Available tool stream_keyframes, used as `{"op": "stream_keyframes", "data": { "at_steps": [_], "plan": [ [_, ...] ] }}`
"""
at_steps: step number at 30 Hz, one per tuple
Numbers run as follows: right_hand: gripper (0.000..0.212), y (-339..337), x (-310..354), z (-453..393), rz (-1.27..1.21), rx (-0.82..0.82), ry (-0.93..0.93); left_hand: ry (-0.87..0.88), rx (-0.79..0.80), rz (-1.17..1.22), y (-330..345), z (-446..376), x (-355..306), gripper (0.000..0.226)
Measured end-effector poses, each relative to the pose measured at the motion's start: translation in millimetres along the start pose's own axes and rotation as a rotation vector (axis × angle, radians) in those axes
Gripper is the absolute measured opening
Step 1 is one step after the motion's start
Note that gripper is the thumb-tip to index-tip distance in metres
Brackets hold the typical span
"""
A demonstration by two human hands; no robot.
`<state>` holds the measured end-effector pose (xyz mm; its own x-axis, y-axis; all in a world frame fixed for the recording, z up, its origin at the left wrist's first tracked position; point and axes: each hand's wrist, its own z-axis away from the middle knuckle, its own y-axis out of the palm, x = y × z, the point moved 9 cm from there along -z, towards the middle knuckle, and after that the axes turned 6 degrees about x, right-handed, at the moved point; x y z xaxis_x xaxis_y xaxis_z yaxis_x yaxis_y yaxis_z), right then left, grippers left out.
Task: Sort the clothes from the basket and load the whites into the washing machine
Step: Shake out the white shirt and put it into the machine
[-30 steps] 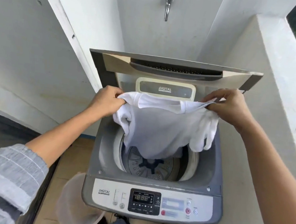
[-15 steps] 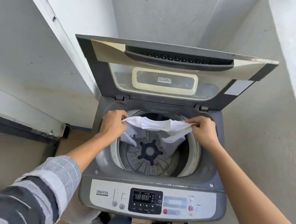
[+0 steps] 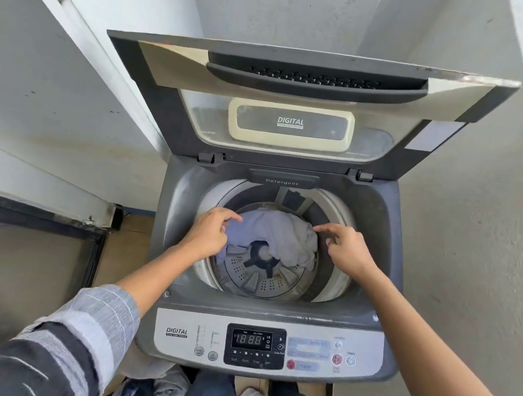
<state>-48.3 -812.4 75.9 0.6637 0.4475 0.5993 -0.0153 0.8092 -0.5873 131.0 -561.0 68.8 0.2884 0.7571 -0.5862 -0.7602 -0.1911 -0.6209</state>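
Observation:
A grey top-loading washing machine (image 3: 380, 220) stands in front of me with its lid (image 3: 302, 80) raised. A crumpled white garment (image 3: 285, 234) lies in the drum, covering the back half of the agitator plate (image 3: 262, 281). My left hand (image 3: 210, 236) hovers over the drum's left side with relaxed fingers, right at the cloth's left edge and holding nothing. My right hand (image 3: 348, 250) hangs over the right side, index finger pointing at the garment, thumb and fingers apart from it.
White walls close in on both sides of the machine. Its control panel (image 3: 267, 345) faces me at the front. Below the panel, at the bottom edge, lie more clothes (image 3: 214, 394) and part of a pale basket (image 3: 145, 365). A dark framed panel (image 3: 12, 264) is on the left.
Both hands lowered the white garment from above the machine into the drum and let go of it. It now lies crumpled on the drum floor, and the view has tilted down.

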Motion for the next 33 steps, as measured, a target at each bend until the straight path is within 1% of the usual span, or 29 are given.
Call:
{"op": "stream_keyframes", "data": {
  "at_steps": [3, 9, 12, 15, 18, 23, 28, 33],
  "plan": [
    [0.051, -0.2, -11.1, 10.8, -0.037, -0.036, 0.015, -0.004, -0.059, 0.144, -7.2, 15.8, 2.9, 0.055],
    [0.047, 5.0, -8.9, 49.9, -0.104, -0.062, -0.014, -0.023, -0.096, 0.258, -6.8, 46.2, 1.9, 0.054],
    [0.046, 7.1, -4.8, 71.1, -0.104, -0.079, -0.046, -0.003, -0.108, 0.321, 1.6, 64.7, -11.8, 0.047],
    [0.039, 4.9, 1.7, 97.4, -0.126, -0.098, -0.108, 0.042, -0.104, 0.379, 12.8, 87.6, -31.7, 0.044],
    [0.028, -5.4, 0.8, 123.4, -0.204, -0.147, -0.153, 0.057, -0.109, 0.394, 20.1, 111.8, -46.9, 0.039],
    [0.014, -28.0, -16.1, 167.1, -0.265, -0.283, -0.23, 0.072, -0.166, 0.451, 42.2, 172.0, -69.0, 0.031],
    [0.01, -25.8, -23.7, 194.6, -0.365, -0.34, -0.246, 0.058, -0.219, 0.463, 57.0, 226.3, -74.4, 0.026],
    [0.011, -4.2, -18.3, 232.6, -0.43, -0.376, -0.263, 0.054, -0.254, 0.435, 64.3, 270.8, -64.0, 0.023]
  ]
}}
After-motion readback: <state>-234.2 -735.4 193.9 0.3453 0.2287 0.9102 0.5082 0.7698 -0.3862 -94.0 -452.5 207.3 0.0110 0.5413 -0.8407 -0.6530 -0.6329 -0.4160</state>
